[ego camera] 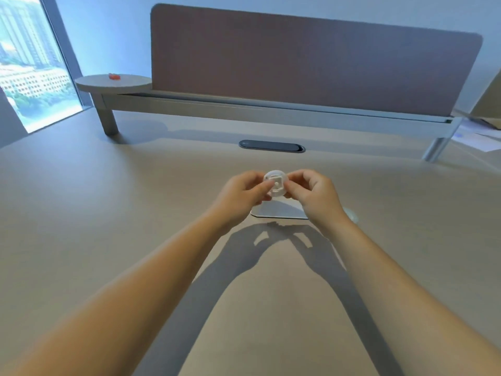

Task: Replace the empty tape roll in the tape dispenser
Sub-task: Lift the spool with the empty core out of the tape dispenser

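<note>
A small white round tape roll core (276,183) with a hub in its middle is held up over the beige desk. My left hand (241,194) pinches its left edge with thumb and fingers. My right hand (315,196) grips its right edge. Below the hands lies the grey-white tape dispenser (279,210) on the desk, partly hidden by my right hand. A clear tape roll (352,215) lies on the desk just right of my right wrist, mostly hidden.
A dark oval cable slot (272,146) is set into the desk (108,213) beyond the hands. A brown divider panel (311,63) on a raised shelf stands at the back. A round side shelf (113,83) bears a small red object. Papers (477,137) lie at far right.
</note>
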### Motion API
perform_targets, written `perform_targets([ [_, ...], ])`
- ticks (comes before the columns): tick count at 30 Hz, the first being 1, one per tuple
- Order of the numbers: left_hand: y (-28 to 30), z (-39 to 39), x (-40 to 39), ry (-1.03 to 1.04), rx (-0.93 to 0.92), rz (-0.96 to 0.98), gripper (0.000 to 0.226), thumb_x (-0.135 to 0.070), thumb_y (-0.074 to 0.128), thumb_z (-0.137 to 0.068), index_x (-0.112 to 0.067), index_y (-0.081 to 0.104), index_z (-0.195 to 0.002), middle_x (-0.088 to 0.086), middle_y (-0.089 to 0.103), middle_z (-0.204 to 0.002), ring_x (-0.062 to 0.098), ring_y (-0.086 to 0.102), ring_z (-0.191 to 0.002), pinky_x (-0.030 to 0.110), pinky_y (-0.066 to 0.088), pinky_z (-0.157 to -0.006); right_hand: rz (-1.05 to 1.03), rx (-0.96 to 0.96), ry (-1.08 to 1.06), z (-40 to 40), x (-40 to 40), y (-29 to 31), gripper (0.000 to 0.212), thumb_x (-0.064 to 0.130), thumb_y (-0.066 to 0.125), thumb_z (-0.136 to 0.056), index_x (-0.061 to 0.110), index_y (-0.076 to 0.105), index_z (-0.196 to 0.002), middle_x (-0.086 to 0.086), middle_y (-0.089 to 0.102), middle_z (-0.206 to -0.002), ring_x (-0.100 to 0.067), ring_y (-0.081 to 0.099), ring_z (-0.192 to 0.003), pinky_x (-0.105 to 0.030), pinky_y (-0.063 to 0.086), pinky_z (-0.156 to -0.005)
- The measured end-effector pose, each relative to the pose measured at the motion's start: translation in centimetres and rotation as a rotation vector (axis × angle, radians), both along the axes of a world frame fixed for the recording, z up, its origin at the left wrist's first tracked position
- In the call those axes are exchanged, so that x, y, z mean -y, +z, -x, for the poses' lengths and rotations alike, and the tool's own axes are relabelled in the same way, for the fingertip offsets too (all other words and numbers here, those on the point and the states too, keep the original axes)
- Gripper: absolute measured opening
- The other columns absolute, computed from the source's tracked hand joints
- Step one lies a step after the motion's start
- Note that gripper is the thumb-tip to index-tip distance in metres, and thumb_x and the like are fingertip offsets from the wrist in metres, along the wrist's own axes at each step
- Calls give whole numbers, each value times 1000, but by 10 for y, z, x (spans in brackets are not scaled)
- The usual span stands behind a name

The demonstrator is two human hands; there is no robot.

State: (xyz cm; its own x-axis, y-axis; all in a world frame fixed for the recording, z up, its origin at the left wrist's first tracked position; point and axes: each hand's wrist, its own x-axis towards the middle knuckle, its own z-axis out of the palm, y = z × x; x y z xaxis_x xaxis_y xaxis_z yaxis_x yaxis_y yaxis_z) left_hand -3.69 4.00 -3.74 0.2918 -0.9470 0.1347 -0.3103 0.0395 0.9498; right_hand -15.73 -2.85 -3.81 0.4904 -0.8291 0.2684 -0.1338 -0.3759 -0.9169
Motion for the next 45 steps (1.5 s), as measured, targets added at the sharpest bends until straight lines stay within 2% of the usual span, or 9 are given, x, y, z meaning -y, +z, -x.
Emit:
perform_targets([
  [6,-12,10,-22,-14,-179,32,14,-14,50,-85,-13,60,-95,2,63,-77,13,61,-69,20,54,-67,-150,26,96,12,-27,-11,3,12,55,-84,9,54,-85,-3,59,-71,-11,57,-63,-9,48,-54],
  [11,-19,21,-21,-17,-239,39,9,-9,53,-83,-11,62,-83,5,62,-73,13,60,-65,11,53,-56,-162,73,87,17,-30,-20,4,3,54,-83,6,51,-81,-6,57,-67,-15,56,-62,-11,49,-53],
  [20,-32,29,2,37,-459,5,12,-19,53,-84,-13,64,-87,5,63,-75,8,62,-58,14,54,-58,-104,99,24,30,-8,-32,18,12,55,-84,24,57,-71,1,57,-68,-12,54,-65,-12,49,-57],
  [23,-37,29,7,83,-538,-5,12,-15,51,-85,-10,62,-85,6,63,-74,5,63,-51,16,55,-56,-70,6,-53,40,4,-39,16,10,55,-84,20,63,-73,5,56,-64,-8,50,-60,-12,44,-54],
  [29,-46,37,15,57,-418,-67,7,-9,57,-81,-9,61,-86,7,61,-77,16,61,-68,17,55,-59,-9,-373,-83,60,19,-55,19,14,63,-78,6,64,-95,-5,62,-85,-16,55,-80,-23,40,-69],
  [32,-49,45,19,64,-380,-81,19,-12,58,-81,-4,58,-98,7,60,-78,16,60,-68,16,54,-56,50,-410,-99,66,18,-56,12,18,66,-76,8,63,-81,-3,59,-78,-17,54,-75,-26,40,-67],
  [35,-50,54,23,42,-361,-89,9,-13,57,-82,-6,59,-87,6,60,-74,12,60,-63,15,53,-55,144,-399,-146,73,20,-55,13,18,62,-79,5,63,-78,-4,60,-77,-16,51,-71,-22,37,-58],
  [41,-48,67,35,19,-422,-106,5,-11,57,-81,-8,59,-77,8,58,-70,4,61,-46,14,50,-45,155,-369,-389,91,50,-65,30,23,61,-78,5,56,-103,-15,55,-113,-26,50,-103,-29,37,-79],
  [45,-48,71,42,6,-399,-116,5,-12,57,-82,-8,60,-81,6,58,-68,2,59,-45,11,47,-45,156,-534,-407,89,68,-74,39,38,64,-71,6,55,-91,-21,55,-107,-35,47,-103,-33,32,-71],
])
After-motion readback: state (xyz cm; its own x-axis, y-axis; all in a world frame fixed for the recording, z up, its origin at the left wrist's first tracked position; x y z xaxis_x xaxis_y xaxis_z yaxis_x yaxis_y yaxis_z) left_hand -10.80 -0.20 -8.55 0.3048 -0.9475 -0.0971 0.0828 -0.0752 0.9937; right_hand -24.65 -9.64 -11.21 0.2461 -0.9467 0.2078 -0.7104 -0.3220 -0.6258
